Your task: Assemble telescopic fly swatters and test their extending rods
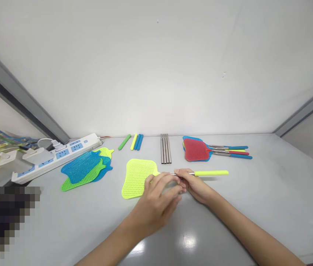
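Observation:
A yellow fly swatter (137,181) lies crosswise in front of me, its perforated head to the left and its yellow grip (211,173) to the right. My right hand (196,184) is closed around the metal rod just left of that grip. At the neck, where head meets rod, my left hand (157,201) has its fingers curled onto the swatter; they hide the joint. Behind my hands, several bare metal rods (165,149) lie side by side. Further right is a stack of whole fly swatters (197,150), a red one on top, with metal rods and coloured grips.
Loose swatter heads (81,168) in blue, green and yellow overlap on the left of the grey table (269,199). Loose grips, one green (124,142) and others yellow and blue, lie near the wall. A white power strip (62,157) with plugged-in adapters stands at far left, near plastic bags.

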{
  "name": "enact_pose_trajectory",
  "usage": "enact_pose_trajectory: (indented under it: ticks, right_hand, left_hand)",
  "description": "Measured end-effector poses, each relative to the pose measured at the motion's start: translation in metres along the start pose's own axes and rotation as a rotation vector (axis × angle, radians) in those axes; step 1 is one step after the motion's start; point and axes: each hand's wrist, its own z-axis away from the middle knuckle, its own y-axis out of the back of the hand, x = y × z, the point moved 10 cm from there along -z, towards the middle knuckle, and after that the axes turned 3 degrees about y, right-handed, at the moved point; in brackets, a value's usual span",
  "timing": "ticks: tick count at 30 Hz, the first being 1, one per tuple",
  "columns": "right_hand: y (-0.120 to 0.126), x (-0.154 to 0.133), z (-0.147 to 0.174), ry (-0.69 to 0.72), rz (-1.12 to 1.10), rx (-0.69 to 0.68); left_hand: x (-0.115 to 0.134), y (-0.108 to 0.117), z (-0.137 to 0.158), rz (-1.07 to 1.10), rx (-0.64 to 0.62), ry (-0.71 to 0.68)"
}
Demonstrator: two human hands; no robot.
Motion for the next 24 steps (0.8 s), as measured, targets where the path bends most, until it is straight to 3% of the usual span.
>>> enact_pose_trajectory:
  ticks: [4,8,16,19,24]
  right_hand:
    - [0.001,0.000,0.000,0.011,-0.049,0.016]
    - [0.000,0.001,0.000,0.018,-0.108,0.013]
    - [-0.004,0.003,0.001,-0.005,-0.200,0.002]
    - [-0.007,0.003,0.002,-0.005,-0.202,-0.017]
    - [-0.015,0.003,0.002,0.015,-0.186,-0.092]
  left_hand:
    - [0.021,-0.025,0.008,0.255,-0.165,-0.027]
    - [0.010,-0.054,0.013,0.481,-0.306,0.188]
    - [-0.037,-0.073,0.016,0.934,-0.200,0.606]
    - [-0.051,-0.071,0.015,1.108,-0.071,0.678]
    - [-0.056,-0.078,0.013,1.353,-0.012,0.732]
